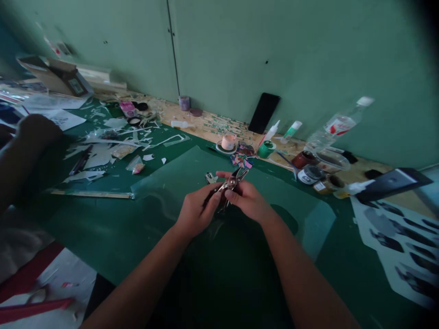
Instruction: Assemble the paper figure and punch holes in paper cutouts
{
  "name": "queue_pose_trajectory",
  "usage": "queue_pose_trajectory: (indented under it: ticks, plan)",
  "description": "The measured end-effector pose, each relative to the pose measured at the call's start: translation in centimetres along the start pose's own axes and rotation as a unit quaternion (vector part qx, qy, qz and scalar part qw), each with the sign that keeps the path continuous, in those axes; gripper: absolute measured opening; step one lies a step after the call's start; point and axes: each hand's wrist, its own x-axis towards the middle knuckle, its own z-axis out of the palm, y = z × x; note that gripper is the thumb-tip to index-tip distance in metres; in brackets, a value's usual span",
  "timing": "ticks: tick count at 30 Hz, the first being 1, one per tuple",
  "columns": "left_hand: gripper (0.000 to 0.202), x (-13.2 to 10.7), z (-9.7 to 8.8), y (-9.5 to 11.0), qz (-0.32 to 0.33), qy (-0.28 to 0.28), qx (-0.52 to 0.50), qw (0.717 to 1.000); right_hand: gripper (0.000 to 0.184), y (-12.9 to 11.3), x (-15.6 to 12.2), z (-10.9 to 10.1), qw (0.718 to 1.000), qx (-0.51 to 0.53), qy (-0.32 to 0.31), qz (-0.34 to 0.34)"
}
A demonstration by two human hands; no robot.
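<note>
Both my hands meet over the middle of a green cutting mat (144, 228). My right hand (248, 198) is closed round a small metal plier-like punch tool (233, 180), whose jaws point up and away. My left hand (199, 210) pinches at the same tool or a small dark piece beside it; what lies between those fingers is hidden. A clear plastic sheet (178, 178) lies on the mat under my hands. A small metal bit (209, 177) rests just beyond my left fingers.
Paper scraps (103, 151) litter the mat's far left. Along the wall stand a phone (264, 113), glue bottles (270, 132), a pink cup (228, 141), jars (310, 173) and a plastic bottle (338, 125). Printed sheets (401, 246) lie at right. Another person's arm (24, 151) reaches in at left.
</note>
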Motion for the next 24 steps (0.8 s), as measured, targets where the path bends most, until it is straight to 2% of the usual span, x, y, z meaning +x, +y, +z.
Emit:
queue_pose_trajectory:
  ticks: [4, 8, 11, 13, 16, 19, 21, 24]
  plan:
    - [0.022, 0.4, -0.1, -0.2, -0.083, 0.03, -0.04, 0.995, 0.048, -0.3, 0.2, 0.3, 0.991, -0.133, -0.014, -0.012]
    - [0.025, 0.7, -0.2, -0.3, -0.118, -0.01, -0.155, 0.981, 0.039, -0.6, 0.2, 0.6, 0.978, -0.201, -0.024, -0.054]
    - [0.028, 0.9, -0.3, 0.0, -0.177, -0.044, -0.261, 0.948, 0.024, -0.6, 0.2, 0.6, 0.965, -0.245, -0.015, -0.09]
    - [0.028, 1.0, -0.5, 0.2, -0.205, -0.069, -0.293, 0.931, 0.021, -0.4, 0.2, 0.6, 0.953, -0.282, -0.004, -0.111]
    - [0.028, 1.0, -1.6, 0.5, -0.219, -0.09, -0.263, 0.935, 0.023, 0.2, 0.4, 0.5, 0.933, -0.333, 0.03, -0.129]
    - [0.026, 0.3, -3.9, 0.7, -0.226, -0.08, -0.192, 0.952, 0.028, 1.0, 0.6, 0.4, 0.92, -0.361, 0.078, -0.129]
    - [0.026, -0.7, -5.7, 0.8, -0.226, -0.073, -0.157, 0.958, 0.029, 1.5, 0.7, 0.3, 0.907, -0.38, 0.124, -0.13]
    - [0.026, -2.7, -7.7, 0.7, -0.227, -0.061, -0.132, 0.963, 0.032, 1.9, 0.9, 0.3, 0.873, -0.435, 0.193, -0.112]
